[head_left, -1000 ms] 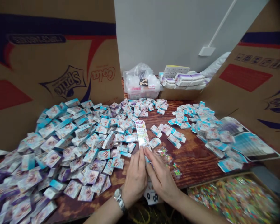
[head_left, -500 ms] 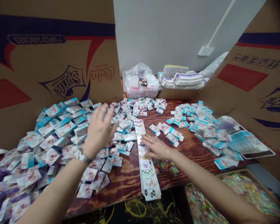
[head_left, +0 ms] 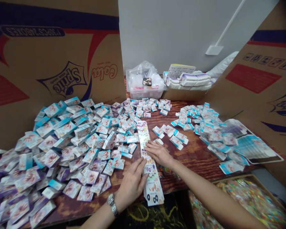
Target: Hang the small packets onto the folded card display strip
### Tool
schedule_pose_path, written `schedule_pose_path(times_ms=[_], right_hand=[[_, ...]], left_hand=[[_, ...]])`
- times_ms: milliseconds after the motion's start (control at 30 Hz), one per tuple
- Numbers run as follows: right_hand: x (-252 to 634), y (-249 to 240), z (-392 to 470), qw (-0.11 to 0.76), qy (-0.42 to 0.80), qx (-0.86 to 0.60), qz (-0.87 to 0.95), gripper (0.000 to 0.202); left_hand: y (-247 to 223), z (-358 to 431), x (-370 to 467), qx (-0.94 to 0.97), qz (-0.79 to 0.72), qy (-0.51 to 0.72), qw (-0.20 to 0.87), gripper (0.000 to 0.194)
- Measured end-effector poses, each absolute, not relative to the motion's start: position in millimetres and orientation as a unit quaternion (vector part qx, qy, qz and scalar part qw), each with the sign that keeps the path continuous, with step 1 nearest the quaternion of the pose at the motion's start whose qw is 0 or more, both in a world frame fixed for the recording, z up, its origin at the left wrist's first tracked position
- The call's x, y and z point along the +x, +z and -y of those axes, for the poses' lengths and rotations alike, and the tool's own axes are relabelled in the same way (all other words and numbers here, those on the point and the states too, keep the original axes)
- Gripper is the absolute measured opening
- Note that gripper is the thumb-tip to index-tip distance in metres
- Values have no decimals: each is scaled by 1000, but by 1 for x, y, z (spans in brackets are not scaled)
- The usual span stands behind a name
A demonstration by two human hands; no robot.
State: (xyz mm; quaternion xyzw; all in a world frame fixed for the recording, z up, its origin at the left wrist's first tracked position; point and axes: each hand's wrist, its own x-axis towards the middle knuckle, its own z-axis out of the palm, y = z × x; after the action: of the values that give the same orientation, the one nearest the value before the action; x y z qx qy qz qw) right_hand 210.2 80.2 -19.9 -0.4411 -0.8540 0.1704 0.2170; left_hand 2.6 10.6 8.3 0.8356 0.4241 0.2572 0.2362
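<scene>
A long, narrow stack of printed paper strips [head_left: 154, 189] with coloured round pictures lies lengthwise on the table, its near end at the front edge. My right hand [head_left: 159, 154] rests on the stack's middle from the right, fingers stretched out flat. Along the left edge of the same strips is my left hand [head_left: 132, 179], its fingers extended and thumb apart, a watch on the wrist. Whether its fingertips press the paper is hard to tell. Many small blue, white and purple printed boxes [head_left: 90, 155] are heaped to the left of both hands.
Large cardboard cartons stand at left [head_left: 105, 47] and right [head_left: 252, 82]. More small boxes [head_left: 207, 127] lie to the right beside flat printed sheets [head_left: 255, 146]. A clear plastic tub [head_left: 146, 93] sits at the back. Below right, an open carton holds colourful small packets [head_left: 250, 198].
My left hand has come down and right from above the box heap to the left edge of the strips. My right hand stays on the strips, slightly lower.
</scene>
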Motion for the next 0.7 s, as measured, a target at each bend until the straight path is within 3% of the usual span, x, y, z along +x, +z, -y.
schedule_pose_path(times_ms=[133, 267, 433, 533, 700], right_hand=[[211, -12, -80, 284, 239, -444, 816, 25], [216, 27, -79, 334, 296, -474, 759, 26], [220, 92, -56, 394, 129, -480, 773, 28], [212, 114, -27, 340, 64, -347, 872, 34], [195, 121, 10, 227, 152, -241, 931, 30]], left_hand=[[20, -16, 4, 797, -431, 306, 293, 35], [42, -19, 8, 685, -467, 377, 412, 23], [65, -22, 15, 403, -434, 337, 732, 50], [71, -31, 18, 249, -338, 341, 841, 52], [66, -44, 23, 170, -370, 408, 817, 32]])
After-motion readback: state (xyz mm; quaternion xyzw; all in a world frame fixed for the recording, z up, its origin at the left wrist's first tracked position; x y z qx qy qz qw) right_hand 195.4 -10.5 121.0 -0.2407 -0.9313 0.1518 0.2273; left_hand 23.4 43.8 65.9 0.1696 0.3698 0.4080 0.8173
